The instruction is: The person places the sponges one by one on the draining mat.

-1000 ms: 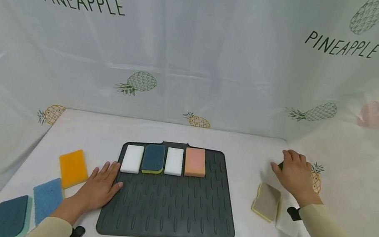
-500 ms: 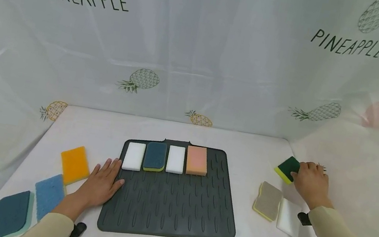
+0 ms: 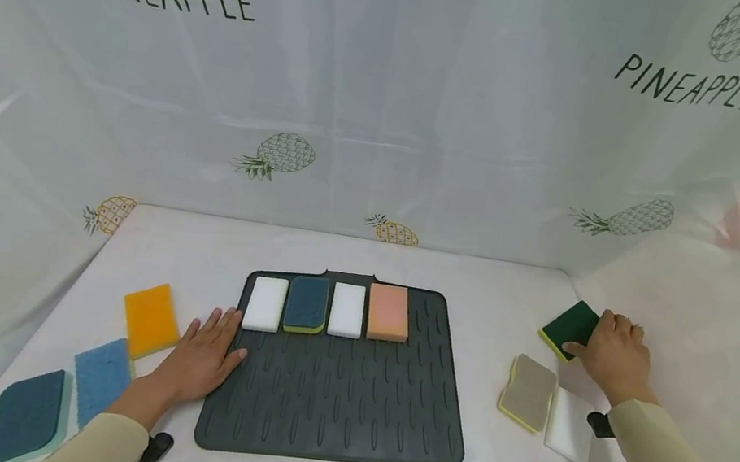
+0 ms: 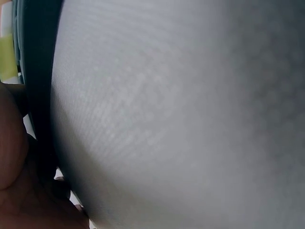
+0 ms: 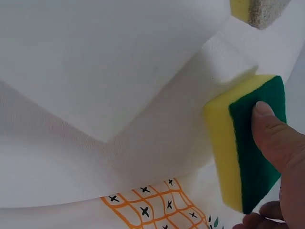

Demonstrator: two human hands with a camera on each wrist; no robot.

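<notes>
In the head view my left hand [image 3: 197, 356] lies with fingers extended at the left edge of a dark grey ribbed mat [image 3: 340, 399], fingertips touching the rim. Four-sided sponges line the mat's top: a white one [image 3: 265, 303], a blue one [image 3: 307, 304], another white one [image 3: 347, 310] and a pink one [image 3: 388, 313]. Over at the far right, my right hand [image 3: 615, 357] holds a green-and-yellow scouring sponge [image 3: 570, 330] by its right side. In the right wrist view the thumb presses the sponge's green face [image 5: 248, 143], with fingertips by its edge.
Near the right forearm lie a grey-topped sponge [image 3: 527, 393] and a white sponge [image 3: 571, 426]. An orange sponge [image 3: 150, 320], a light blue one [image 3: 101, 382] and a teal one [image 3: 27, 414] lie left of the mat. A pineapple-print sheet [image 3: 392, 103] hangs behind.
My right hand has shifted rightward, and the green-and-yellow sponge, mostly hidden under it at first, now shows its green face. The left hand stays at the mat's edge.
</notes>
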